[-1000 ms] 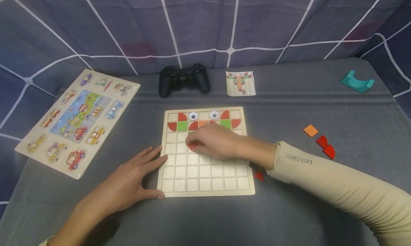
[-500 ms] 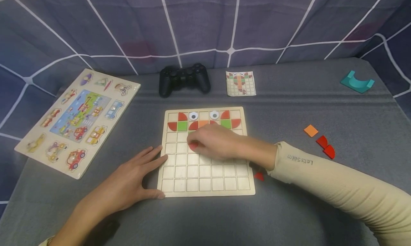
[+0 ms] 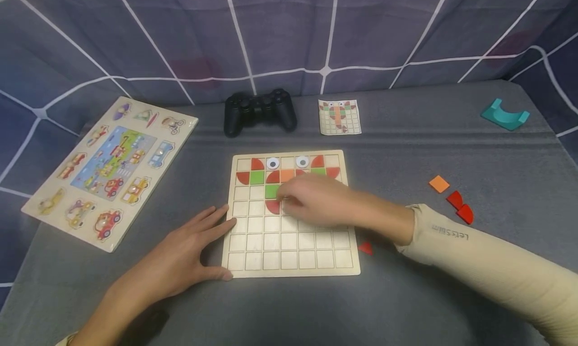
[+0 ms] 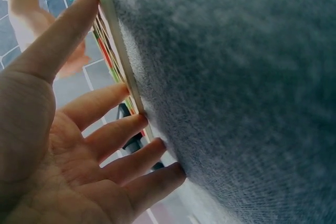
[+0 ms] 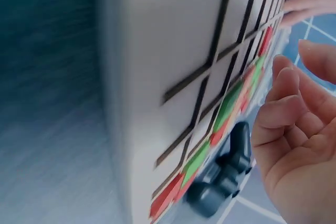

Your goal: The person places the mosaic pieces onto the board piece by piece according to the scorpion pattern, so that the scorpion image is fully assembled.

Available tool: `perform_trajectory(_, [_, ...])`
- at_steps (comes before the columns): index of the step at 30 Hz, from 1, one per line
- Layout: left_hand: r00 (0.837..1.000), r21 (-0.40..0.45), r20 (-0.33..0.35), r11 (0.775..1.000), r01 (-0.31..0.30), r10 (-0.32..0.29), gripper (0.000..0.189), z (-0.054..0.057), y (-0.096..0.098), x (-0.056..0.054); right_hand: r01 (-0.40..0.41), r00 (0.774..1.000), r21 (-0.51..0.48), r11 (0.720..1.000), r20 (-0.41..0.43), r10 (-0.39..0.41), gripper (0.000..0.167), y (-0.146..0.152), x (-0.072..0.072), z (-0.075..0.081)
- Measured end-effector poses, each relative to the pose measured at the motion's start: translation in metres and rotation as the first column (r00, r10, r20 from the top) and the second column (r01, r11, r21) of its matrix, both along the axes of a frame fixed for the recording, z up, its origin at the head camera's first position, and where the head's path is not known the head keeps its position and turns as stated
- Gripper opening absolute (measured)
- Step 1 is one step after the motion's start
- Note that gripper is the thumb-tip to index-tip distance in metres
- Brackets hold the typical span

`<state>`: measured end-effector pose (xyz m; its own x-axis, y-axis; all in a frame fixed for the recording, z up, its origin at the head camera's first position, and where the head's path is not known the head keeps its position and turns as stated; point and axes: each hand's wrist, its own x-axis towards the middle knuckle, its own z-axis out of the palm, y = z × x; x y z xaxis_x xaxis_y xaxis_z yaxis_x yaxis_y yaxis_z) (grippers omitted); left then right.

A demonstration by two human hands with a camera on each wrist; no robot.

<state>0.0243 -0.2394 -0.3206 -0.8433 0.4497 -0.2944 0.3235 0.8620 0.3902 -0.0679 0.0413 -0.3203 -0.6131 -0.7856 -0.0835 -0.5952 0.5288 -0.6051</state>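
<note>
The wooden grid board [image 3: 290,250] lies flat on the grey bench [image 3: 280,311], with red, green and orange pieces and two round eyes [image 3: 273,163] set along its far rows. In the third column, a red quarter-round [image 3: 273,207] sits just below a green square [image 3: 272,191]. The left hand [image 3: 191,240] has its fingers spread, tips touching the board's left edge and thumb at the near corner. The right hand [image 3: 316,198] is over the board with fingers bent loosely and holding nothing (the right wrist view shows thumb and fingertips apart). That hand and its forearm stand in the way, hiding several middle squares and part of a red piece in the second row. A loose red piece [image 3: 366,247] lies just beside the board's right edge; farther right are an orange square [image 3: 439,184] and a pair of red quarter-rounds [image 3: 465,214]. Beyond the board are a black game controller [image 3: 260,113] and a printed card [image 3: 340,117], with a picture puzzle [image 3: 110,170] to the left and a teal curved block [image 3: 504,116] at far right. Compared with half a second ago, the right hand has shifted rightward, uncovering the green square and red quarter-round; the left has stayed put.
</note>
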Motion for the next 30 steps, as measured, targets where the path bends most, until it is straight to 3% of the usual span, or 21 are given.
perform_trajectory(7, [0.999, 0.013, -0.022, 1.000, 0.027, -0.027, 0.094, 0.000, 0.001, -0.001, 0.100, 0.995, -0.075, 0.992, -0.006, -0.101, 0.017, 0.057, 0.005, 0.002])
perform_trajectory(12, [1.000, 0.008, -0.014, 1.000, 0.021, -0.021, 0.095, 0.000, 0.001, -0.001, 0.220, 0.975, -0.055, 0.974, 0.032, -0.218, 0.017, 0.101, 0.008, 0.001])
perform_trajectory(16, [1.000, 0.005, -0.012, 1.000, 0.014, -0.014, 0.095, 0.000, -0.001, -0.001, 0.261, 0.962, -0.040, 0.964, 0.088, -0.257, 0.017, 0.129, 0.012, -0.001])
perform_trajectory(23, [1.000, 0.001, -0.015, 1.000, 0.013, -0.013, 0.094, 0.000, -0.001, -0.001, 0.195, 0.975, -0.074, 0.978, 0.118, -0.186, 0.021, 0.164, 0.022, -0.006])
perform_trajectory(30, [1.000, 0.002, -0.019, 1.000, 0.019, -0.019, 0.095, -0.001, -0.001, 0.000, 0.101, 0.991, -0.100, 0.990, 0.096, -0.092, 0.027, 0.179, 0.028, -0.012])
